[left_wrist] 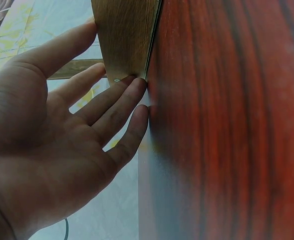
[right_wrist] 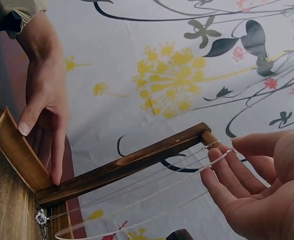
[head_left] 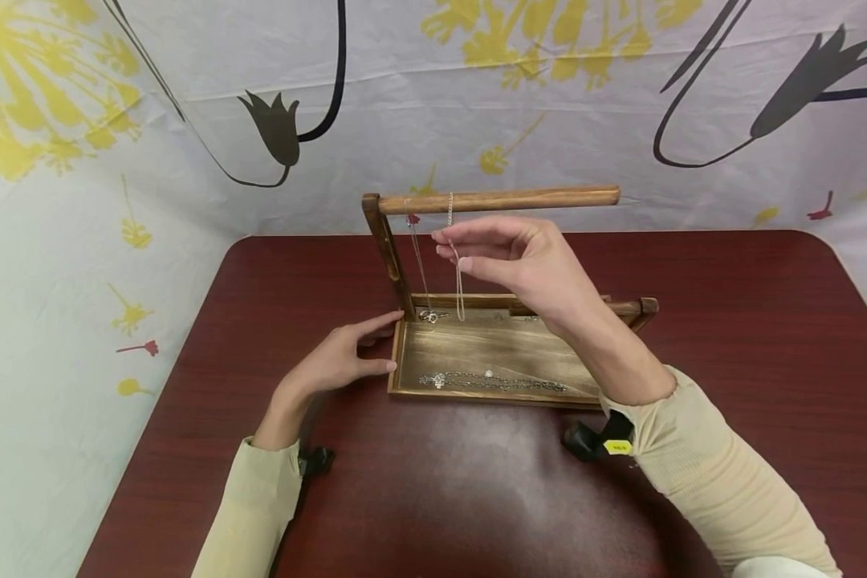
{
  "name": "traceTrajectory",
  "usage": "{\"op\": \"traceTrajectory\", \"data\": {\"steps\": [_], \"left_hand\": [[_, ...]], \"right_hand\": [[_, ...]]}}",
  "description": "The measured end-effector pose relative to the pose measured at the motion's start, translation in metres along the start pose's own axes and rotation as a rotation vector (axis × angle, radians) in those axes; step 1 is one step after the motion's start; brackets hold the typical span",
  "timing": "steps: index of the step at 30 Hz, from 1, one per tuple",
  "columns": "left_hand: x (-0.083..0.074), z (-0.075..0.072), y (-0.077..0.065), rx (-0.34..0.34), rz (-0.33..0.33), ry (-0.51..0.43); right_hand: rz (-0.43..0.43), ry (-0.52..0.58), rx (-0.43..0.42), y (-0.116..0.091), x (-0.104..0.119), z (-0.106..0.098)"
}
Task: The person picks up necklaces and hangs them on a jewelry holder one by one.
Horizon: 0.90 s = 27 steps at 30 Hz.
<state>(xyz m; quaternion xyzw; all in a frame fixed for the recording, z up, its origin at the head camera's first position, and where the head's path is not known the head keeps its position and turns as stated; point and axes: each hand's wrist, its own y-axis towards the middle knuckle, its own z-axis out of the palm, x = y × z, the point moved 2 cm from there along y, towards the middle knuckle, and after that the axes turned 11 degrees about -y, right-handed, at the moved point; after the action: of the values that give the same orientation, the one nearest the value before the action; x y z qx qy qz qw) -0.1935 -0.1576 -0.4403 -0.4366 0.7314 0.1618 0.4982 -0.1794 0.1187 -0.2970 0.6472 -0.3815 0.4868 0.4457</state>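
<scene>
A silver chain necklace (head_left: 460,289) hangs over the round wooden bar (head_left: 535,197) of a small jewelry stand. My right hand (head_left: 531,261) pinches this chain between thumb and fingers just below the bar; the right wrist view shows the pinch (right_wrist: 230,150) close to the bar's end. Left of it, another necklace (head_left: 419,261) with a flower-like pendant (right_wrist: 41,217) hangs from the same bar, its pendant down at the tray. My left hand (head_left: 339,353) touches the left wall of the stand's wooden tray (head_left: 395,361), fingers (left_wrist: 119,105) extended and thumb apart.
Inside the tray a silver chain with a flower pendant (head_left: 439,380) lies along the front wall, and small pieces sit near the back. A wooden post (head_left: 388,257) carries the bar's left end. The stand rests on a dark red table (head_left: 318,265) before a patterned cloth (head_left: 376,120).
</scene>
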Motion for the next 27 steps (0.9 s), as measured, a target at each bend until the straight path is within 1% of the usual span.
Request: {"op": "traceTrajectory", "data": {"steps": [10,15,22,27], "left_hand": [[-0.001,0.000,0.000,0.000,0.002,0.000],[-0.002,0.000,0.000,-0.001,0.003,-0.005],[-0.002,0.001,-0.001,-0.005,0.005,-0.006],[-0.001,0.001,0.000,-0.001,0.012,-0.006]], "right_hand": [[0.048,-0.094,0.003,-0.005,-0.003,-0.002],[0.065,-0.067,0.002,-0.007,-0.006,-0.003],[0.060,0.002,-0.008,-0.009,-0.011,-0.004],[0.060,0.004,-0.013,-0.010,-0.012,-0.005]]}}
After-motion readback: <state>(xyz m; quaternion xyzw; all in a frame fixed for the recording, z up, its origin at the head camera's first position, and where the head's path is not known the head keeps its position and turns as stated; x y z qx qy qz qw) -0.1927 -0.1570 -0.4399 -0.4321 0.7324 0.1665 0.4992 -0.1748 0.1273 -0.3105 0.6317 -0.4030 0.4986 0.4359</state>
